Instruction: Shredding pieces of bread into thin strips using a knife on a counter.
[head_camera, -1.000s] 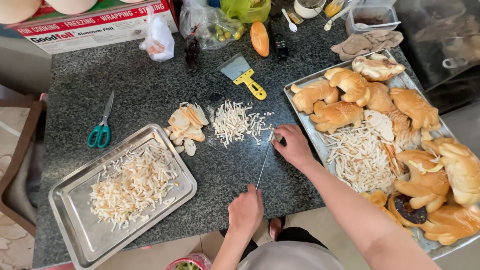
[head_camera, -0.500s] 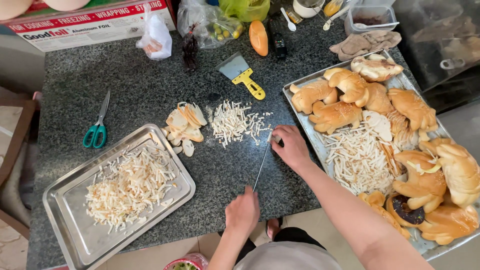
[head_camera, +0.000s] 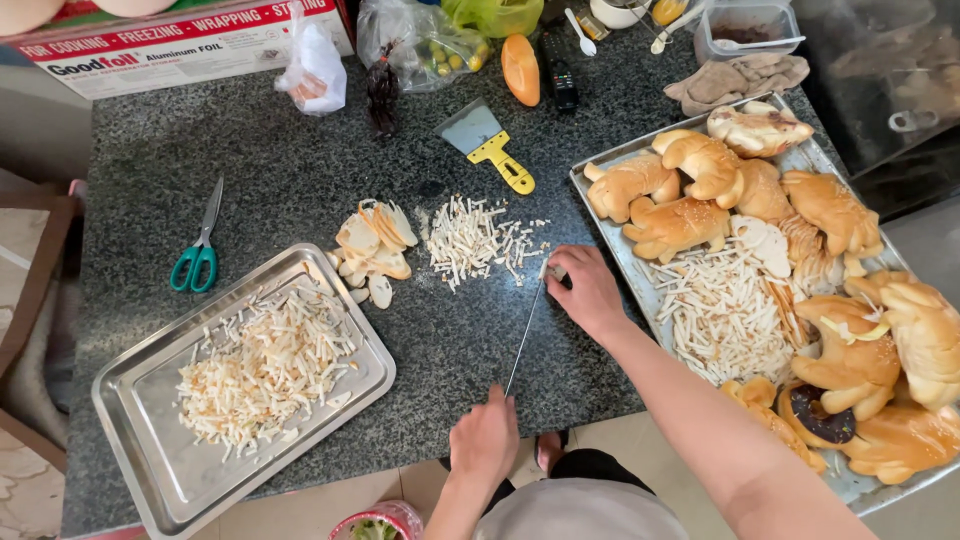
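Both hands (head_camera: 484, 436) (head_camera: 590, 290) clenched, fingers curled

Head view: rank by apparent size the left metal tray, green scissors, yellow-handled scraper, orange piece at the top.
1. left metal tray, clearly largest.
2. green scissors and yellow-handled scraper: look close in extent, too near to rank; the scraper lies farther from the camera.
3. orange piece, smallest.

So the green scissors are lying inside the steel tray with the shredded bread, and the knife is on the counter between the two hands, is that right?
Not quite. In the head view the green scissors lie on the bare counter, just beyond the steel tray, not inside it. The knife is on the counter between the left hand and the right hand, as you said.
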